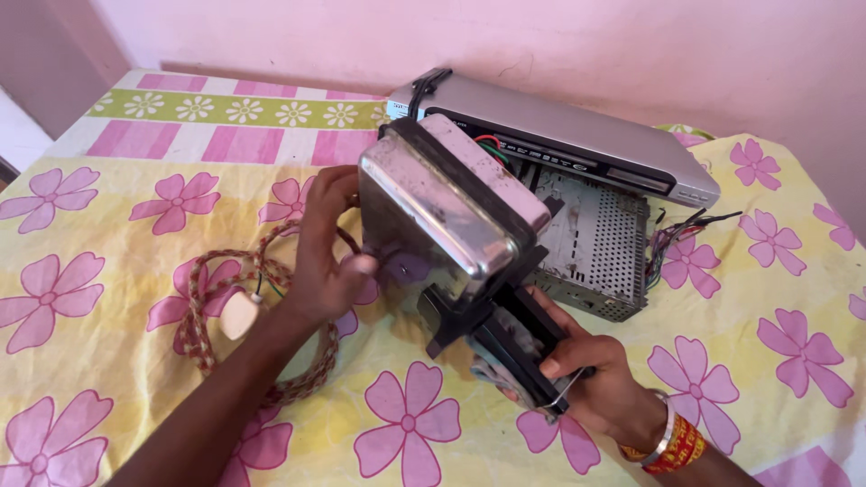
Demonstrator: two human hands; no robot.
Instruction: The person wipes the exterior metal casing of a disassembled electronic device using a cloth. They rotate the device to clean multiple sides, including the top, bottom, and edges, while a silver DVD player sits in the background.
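Above the flowered yellow bedsheet (135,271), the left hand (327,248) gripped the old metal electric iron (442,212) and the right hand (591,365) closed around its black handle (505,338); its braided cord (225,316) might snag.

The left hand (327,245) reached in from the near left, forearm bare, fingers curled and thumb pressed forward, wrist bent slightly upward. The right hand (591,377) came from the near right, palm turned up, fingers wrapped in a firm grip, its wrist ringed with red and silver bangles (668,444).
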